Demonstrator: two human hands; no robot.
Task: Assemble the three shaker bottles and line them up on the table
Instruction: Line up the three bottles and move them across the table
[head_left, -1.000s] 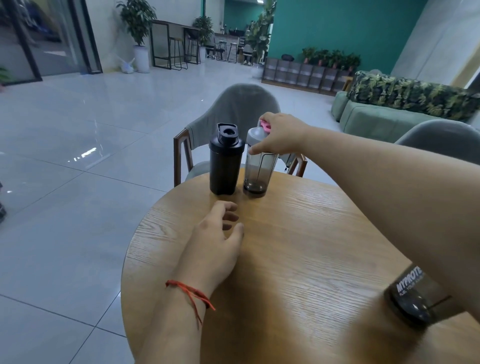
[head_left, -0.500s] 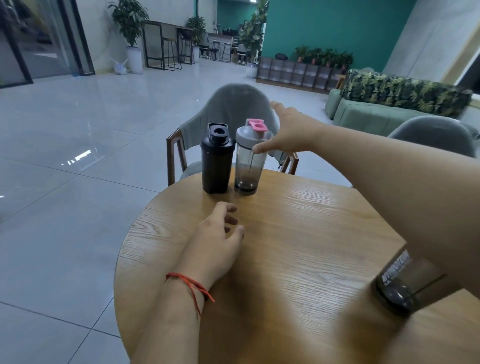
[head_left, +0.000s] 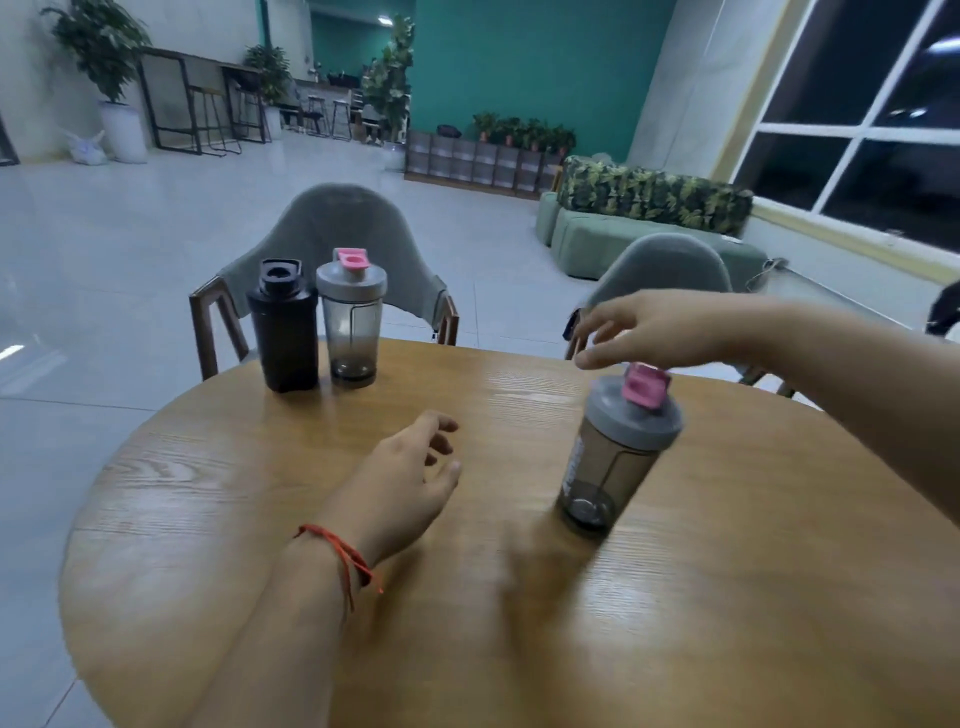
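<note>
Head view: the black bottle (head_left: 289, 332) stands at the counter's (head_left: 727, 597) far edge, a pink-capped one (head_left: 353, 322) touching its right side, starting the row. The third bottle (head_left: 618, 452) stands well right of it. Right hand (head_left: 660, 330) hovers above its lid, grip spread, empty, likely to take it. Left hand (head_left: 400, 488) rests loosely curled, holding nothing.

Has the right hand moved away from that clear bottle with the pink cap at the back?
Yes. The right hand has left the far clear bottle beside the black bottle and now hovers above the nearer clear bottle, closer to the person.
</note>
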